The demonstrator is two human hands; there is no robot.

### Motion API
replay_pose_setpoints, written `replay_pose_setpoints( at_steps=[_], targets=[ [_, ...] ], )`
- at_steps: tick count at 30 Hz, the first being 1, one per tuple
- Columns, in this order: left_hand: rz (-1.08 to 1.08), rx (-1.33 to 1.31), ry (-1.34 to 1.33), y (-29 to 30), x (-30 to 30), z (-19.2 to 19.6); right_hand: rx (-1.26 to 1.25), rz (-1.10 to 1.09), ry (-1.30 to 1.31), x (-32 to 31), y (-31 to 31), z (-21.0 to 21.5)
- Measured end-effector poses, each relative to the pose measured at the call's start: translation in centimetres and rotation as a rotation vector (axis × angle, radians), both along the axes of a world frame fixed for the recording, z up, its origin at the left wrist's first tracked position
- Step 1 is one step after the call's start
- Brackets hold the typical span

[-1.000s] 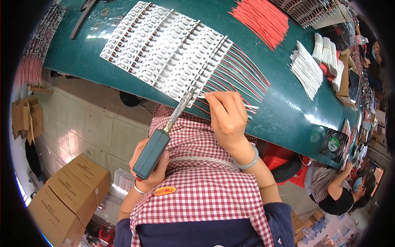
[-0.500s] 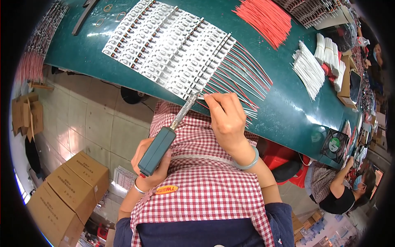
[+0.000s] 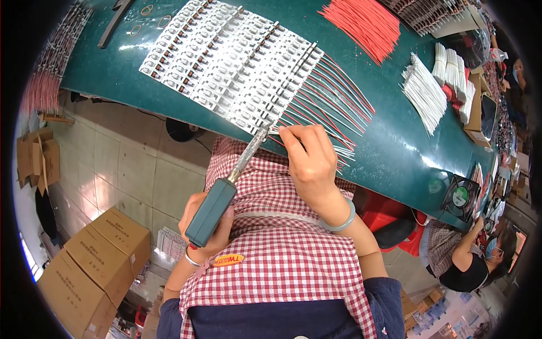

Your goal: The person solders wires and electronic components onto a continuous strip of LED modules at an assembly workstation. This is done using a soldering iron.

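Observation:
My left hand [image 3: 204, 223] is wrapped round the dark green handle of a soldering iron [image 3: 211, 212]. Its metal shaft slants up to the near right corner of a white panel of circuit boards [image 3: 226, 65], and the tip meets or nearly meets the edge there. Close by the tip, my right hand [image 3: 312, 161] has thumb and forefinger pinched on a thin wire, mostly hidden by the fingers. Red and white wires [image 3: 333, 101] fan out from the panel's right edge. Rows of small parts cover the panel, which lies flat on the green table [image 3: 395, 152].
Loose red wires [image 3: 364, 28] and white wires [image 3: 423, 93] lie in piles farther right. A small fan [image 3: 460, 198] stands at the table's right end, near a co-worker [image 3: 466, 257]. Cardboard boxes [image 3: 107, 243] are stacked on the floor at left; a red stool [image 3: 389, 220] is under the table.
The iron's handle has shifted slightly down and left. My right hand stays nearly in place at the panel's corner.

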State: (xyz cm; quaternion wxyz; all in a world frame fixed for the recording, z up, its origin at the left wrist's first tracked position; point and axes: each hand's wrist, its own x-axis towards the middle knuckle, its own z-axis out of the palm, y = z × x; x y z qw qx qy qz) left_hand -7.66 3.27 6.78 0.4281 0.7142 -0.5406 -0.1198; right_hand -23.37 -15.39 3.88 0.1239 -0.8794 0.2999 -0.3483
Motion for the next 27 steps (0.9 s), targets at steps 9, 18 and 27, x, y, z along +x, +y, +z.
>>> replay_pose_setpoints(
  at_steps=[9, 18, 27],
  targets=[
    [0.026, 0.012, 0.056, 0.8, -0.1, -0.5, 0.011, -0.02, -0.034, 0.2, 0.1, 0.1],
    [0.041, 0.045, 0.109, 1.6, 0.0, -0.9, 0.003, 0.023, -0.099, -0.2, 0.8, -0.2],
    [0.01, 0.03, 0.04, 0.6, -0.2, 0.0, 0.011, 0.03, -0.072, -0.1, 1.0, -0.4]
  ],
)
